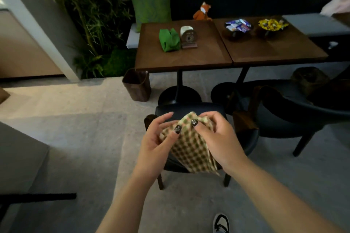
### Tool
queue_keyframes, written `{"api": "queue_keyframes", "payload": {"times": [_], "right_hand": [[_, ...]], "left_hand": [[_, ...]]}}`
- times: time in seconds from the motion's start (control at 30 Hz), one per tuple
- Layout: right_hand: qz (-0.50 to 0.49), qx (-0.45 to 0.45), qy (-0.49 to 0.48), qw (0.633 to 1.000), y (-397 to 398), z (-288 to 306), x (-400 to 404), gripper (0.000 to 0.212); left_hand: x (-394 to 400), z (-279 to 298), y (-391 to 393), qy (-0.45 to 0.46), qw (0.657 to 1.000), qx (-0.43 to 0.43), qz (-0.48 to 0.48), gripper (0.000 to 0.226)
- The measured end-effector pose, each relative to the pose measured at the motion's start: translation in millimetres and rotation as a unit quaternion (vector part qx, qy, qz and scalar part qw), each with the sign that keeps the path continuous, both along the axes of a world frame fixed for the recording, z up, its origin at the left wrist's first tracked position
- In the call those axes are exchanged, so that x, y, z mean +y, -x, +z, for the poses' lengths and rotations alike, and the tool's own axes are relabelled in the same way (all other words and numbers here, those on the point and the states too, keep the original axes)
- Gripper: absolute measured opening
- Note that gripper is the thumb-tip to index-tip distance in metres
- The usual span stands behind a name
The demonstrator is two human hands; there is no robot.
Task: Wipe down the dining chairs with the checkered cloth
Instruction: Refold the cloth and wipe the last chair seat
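Two hands, one cloth, held up over the near chair.
Your left hand [154, 141] and right hand [217, 138] pinch the checkered cloth [191, 149], soft, brown-and-cream, hanging folded. It hides most of the dark padded dining chair [189, 109]; another chair [295, 113] at 3 o'clock is murky and cut off.

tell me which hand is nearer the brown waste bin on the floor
Left. The left hand holds the checkered cloth on the side toward the waste bin, which stands farther away to the left. The right hand grips the cloth's other side.
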State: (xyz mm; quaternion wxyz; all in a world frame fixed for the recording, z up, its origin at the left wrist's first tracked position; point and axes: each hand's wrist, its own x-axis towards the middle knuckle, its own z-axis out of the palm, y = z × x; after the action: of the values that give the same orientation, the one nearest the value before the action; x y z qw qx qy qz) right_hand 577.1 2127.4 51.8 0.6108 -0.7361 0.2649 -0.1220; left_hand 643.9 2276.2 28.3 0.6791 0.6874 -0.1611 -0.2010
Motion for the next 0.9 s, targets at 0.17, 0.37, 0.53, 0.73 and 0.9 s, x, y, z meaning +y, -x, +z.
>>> {"api": "queue_keyframes", "payload": {"times": [0.17,0.37,0.53,0.73,0.9], "right_hand": [[-0.049,-0.066,0.101,0.992,3,37,23,0.014],[0.008,-0.159,-0.106,0.982,-3,70,55,0.017],[0.028,-0.165,-0.141,0.976,-4,77,61,0.040],[-0.011,-0.137,-0.103,0.985,-7,71,52,0.022],[-0.130,-0.113,-0.069,0.983,5,57,23,0.018]], "left_hand": [[30,43,2,-0.072,0.971,-0.188,0.129,0.027],[39,79,21,0.041,0.995,-0.087,0.022,0.010],[41,91,19,0.078,0.996,-0.028,0.012,0.049],[27,90,24,0.055,0.997,-0.008,0.060,0.019],[8,82,26,0.043,0.985,0.112,0.122,0.022]]}}
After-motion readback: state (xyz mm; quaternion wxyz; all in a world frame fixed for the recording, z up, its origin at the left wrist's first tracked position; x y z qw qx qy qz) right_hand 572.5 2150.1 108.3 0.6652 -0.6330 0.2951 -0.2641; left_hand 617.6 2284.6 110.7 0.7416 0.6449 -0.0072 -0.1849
